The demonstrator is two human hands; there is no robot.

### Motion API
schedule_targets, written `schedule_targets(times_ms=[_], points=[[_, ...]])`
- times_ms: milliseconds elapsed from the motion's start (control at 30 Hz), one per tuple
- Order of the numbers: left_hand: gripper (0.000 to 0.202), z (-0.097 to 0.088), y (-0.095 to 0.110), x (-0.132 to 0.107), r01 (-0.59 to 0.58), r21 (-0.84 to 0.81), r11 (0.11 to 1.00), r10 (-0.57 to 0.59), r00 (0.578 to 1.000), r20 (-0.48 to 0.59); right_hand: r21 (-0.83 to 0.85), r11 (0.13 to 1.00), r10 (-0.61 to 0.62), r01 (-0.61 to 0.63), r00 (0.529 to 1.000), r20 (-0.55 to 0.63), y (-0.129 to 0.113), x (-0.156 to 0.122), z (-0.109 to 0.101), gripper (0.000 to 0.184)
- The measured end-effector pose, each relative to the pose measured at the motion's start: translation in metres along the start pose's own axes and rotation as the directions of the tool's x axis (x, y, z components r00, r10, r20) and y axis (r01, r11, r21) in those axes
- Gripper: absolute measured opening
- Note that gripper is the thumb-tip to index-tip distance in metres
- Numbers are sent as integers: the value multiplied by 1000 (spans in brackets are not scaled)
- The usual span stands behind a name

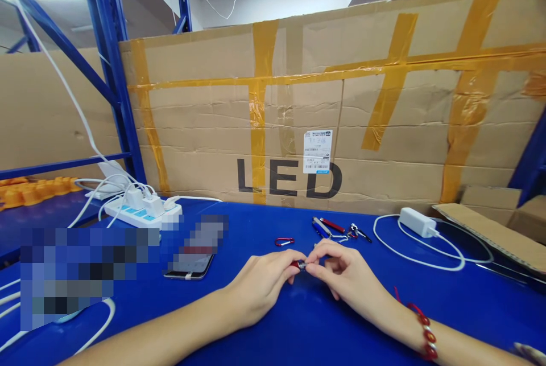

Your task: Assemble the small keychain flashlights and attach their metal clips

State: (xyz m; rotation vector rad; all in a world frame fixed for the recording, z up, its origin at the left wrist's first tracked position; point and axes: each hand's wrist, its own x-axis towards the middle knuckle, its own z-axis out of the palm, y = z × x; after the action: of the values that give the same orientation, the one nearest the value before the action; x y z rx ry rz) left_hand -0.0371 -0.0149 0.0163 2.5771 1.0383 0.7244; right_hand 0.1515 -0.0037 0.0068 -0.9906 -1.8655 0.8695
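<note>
Low over the blue tabletop, my left hand (261, 285) is closed in a pinch on a small red piece with a silver end (301, 265). Most of that piece is hidden by the fingers. The thumb and forefinger of my right hand (350, 276) pinch its silver end from the other side. Just beyond my hands lies a red carabiner (284, 242). Further right rest a blue-and-silver pen-like tool (321, 227), a slim red tool (333, 225) and a small metal clip with a black part (358, 232).
A white charger (417, 222) with a looped cable lies at the right. To the left are a phone (190, 267), partly blurred, and a white power strip (143, 216) with several plugs. A large taped cardboard box (205, 144) stands along the back.
</note>
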Motion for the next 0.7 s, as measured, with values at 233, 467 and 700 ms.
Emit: schedule_targets(times_ms=[233, 467, 700], points=[[26, 0, -2, 0, 9, -13, 1000, -8, 999, 45, 70, 997, 39, -40, 999, 19, 2, 2, -1, 29], [26, -3, 1, 0, 11, -8, 1000, -11, 998, 55, 48, 997, 66, -67, 998, 26, 3, 4, 1, 30], [26, -2, 0, 0, 16, -19, 1000, -15, 998, 54, 35, 998, 55, -56, 998, 27, 4, 2, 0, 28]])
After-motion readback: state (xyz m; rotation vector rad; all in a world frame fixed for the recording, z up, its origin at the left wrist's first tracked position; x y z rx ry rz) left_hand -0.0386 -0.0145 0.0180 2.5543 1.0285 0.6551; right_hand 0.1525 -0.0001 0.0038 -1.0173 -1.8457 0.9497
